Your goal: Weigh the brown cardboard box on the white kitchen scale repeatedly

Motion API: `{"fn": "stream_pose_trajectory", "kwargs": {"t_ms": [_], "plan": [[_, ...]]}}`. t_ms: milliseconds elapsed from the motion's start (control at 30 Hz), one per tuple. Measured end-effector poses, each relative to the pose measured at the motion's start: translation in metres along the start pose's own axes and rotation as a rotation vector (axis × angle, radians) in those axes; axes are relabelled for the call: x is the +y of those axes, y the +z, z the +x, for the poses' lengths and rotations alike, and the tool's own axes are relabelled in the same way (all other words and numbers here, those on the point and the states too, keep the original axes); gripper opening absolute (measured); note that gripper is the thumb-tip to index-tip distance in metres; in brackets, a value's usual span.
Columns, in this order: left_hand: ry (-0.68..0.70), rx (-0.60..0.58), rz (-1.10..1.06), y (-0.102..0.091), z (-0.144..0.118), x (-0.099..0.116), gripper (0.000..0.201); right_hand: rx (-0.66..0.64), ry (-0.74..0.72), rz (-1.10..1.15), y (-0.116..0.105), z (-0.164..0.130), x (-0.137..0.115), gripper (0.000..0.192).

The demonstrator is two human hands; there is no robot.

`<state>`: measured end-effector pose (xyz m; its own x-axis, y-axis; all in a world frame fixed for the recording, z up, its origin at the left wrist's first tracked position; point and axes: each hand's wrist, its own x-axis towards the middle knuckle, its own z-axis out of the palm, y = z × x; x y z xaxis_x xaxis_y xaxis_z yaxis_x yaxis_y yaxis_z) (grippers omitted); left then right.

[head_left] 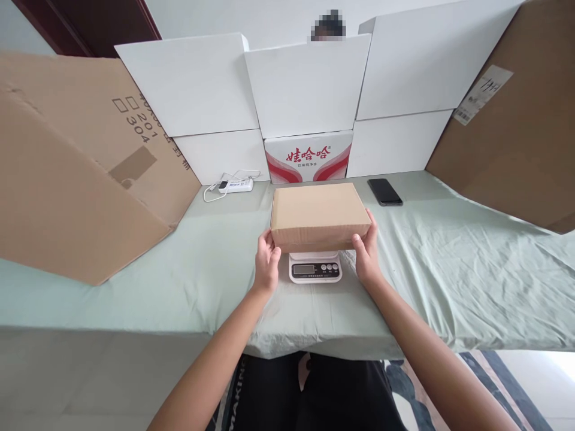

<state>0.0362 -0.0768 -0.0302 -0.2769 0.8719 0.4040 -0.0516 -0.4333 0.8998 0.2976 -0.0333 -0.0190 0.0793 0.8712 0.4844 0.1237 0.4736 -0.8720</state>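
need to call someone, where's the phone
The phone lies on the green cloth at the back right, just beyond the right hand and the brown box.

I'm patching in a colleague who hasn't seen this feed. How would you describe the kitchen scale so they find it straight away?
Start at the table draped in a pale green cloth and go to its middle near the front edge, where the left hand and right hand grip the ends of a closed brown cardboard box. The scale sits directly under that box: a small white device with a dark display strip and buttons, its front peeking out.
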Motion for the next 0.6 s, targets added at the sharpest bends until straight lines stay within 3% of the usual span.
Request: {"fn": "stream_pose_trajectory", "kwargs": {"t_ms": [367, 600], "plan": [[0.006, -0.014, 0.019, -0.0013, 0.0019, 0.0005, 0.074, 0.008, -0.019, -0.02, -0.0024, -0.0003, 0.0017, 0.085], [0.02, 0.114, 0.006, -0.009, 0.0086, -0.0028, 0.082, 0.101, 0.018, 0.015, -0.0047, 0.0036, 0.0069, 0.089]]}}
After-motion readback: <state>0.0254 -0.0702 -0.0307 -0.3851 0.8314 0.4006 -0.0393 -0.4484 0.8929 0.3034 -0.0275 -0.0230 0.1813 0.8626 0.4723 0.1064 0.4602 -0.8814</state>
